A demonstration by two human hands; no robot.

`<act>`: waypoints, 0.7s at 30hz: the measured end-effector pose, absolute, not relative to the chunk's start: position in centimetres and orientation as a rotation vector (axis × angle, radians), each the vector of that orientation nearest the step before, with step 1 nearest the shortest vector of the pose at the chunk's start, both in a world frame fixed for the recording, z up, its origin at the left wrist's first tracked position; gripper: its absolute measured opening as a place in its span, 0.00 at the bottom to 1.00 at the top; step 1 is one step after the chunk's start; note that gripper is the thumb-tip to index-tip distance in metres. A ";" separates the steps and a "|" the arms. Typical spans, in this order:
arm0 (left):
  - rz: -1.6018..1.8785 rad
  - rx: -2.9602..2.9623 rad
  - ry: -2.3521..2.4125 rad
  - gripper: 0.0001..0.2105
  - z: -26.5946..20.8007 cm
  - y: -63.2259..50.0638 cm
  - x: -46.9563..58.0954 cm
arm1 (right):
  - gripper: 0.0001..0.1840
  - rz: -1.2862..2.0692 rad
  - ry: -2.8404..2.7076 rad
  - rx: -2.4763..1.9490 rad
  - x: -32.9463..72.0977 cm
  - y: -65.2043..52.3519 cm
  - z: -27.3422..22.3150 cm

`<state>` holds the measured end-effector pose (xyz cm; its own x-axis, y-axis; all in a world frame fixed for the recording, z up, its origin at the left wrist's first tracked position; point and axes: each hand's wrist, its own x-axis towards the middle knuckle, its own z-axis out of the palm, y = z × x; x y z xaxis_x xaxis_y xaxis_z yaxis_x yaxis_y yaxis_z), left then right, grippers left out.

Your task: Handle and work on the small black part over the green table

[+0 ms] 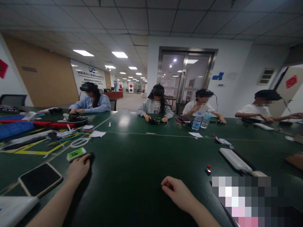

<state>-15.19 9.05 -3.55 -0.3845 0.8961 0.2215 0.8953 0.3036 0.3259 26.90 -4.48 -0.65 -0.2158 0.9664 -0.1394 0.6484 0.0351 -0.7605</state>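
Observation:
My left hand rests on the dark green table, fingers bent together at a small dark thing that I cannot make out. Just beyond that hand lies a small green and white device. A phone with a black screen is to its left. Further right, my right hand lies on the tabletop with fingers curled in towards the thumb. Nothing shows between them. A small red and silver part sits to the right of this hand.
At left are a white cable coil, coloured wires, yellow tape and a blue tray. Two water bottles stand at the far side. On the right lies a long white device. Several people sit across the table, one handling dark parts.

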 end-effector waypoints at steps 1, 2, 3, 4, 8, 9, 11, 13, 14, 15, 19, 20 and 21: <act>0.614 1.733 2.530 0.21 -3.4 9.0 -15.1 | 0.09 1.027 -1.901 -1.632 26.9 -4.5 -0.6; 0.600 1.728 2.528 0.21 -3.4 9.0 -15.1 | 0.09 1.030 -1.899 -1.631 26.8 -4.5 -0.5; 0.590 1.726 2.526 0.21 -3.4 9.0 -15.1 | 0.09 1.032 -1.898 -1.629 26.8 -4.6 -0.4; 0.585 1.728 2.527 0.21 -3.4 9.1 -15.2 | 0.09 1.033 -1.897 -1.628 26.8 -4.6 -0.3; 0.615 1.757 2.530 0.20 -3.7 9.3 -15.5 | 0.09 1.048 -1.883 -1.626 26.9 -4.7 -0.1; 0.620 1.761 2.523 0.20 -3.8 9.3 -15.6 | 0.09 1.054 -1.881 -1.622 26.9 -4.7 -0.2; 0.618 1.755 2.510 0.21 -3.9 9.3 -15.6 | 0.09 1.050 -1.883 -1.616 27.0 -4.7 -0.3; 0.620 1.750 2.505 0.21 -3.9 9.4 -15.6 | 0.09 1.039 -1.888 -1.615 27.0 -4.7 -0.5; 0.626 1.747 2.509 0.21 -3.9 9.4 -15.6 | 0.09 1.033 -1.890 -1.616 27.0 -4.7 -0.6; 0.636 1.746 2.514 0.20 -4.0 9.3 -15.6 | 0.09 1.036 -1.892 -1.613 27.0 -4.6 -0.6; 0.662 1.754 2.513 0.20 -3.8 9.2 -15.6 | 0.09 1.034 -1.896 -1.607 27.0 -4.5 -0.8; 0.658 1.760 2.502 0.20 -3.7 9.1 -15.5 | 0.09 1.028 -1.895 -1.608 27.0 -4.5 -0.9; 0.650 1.766 2.487 0.21 -3.5 9.0 -15.3 | 0.09 1.022 -1.894 -1.609 27.0 -4.4 -0.9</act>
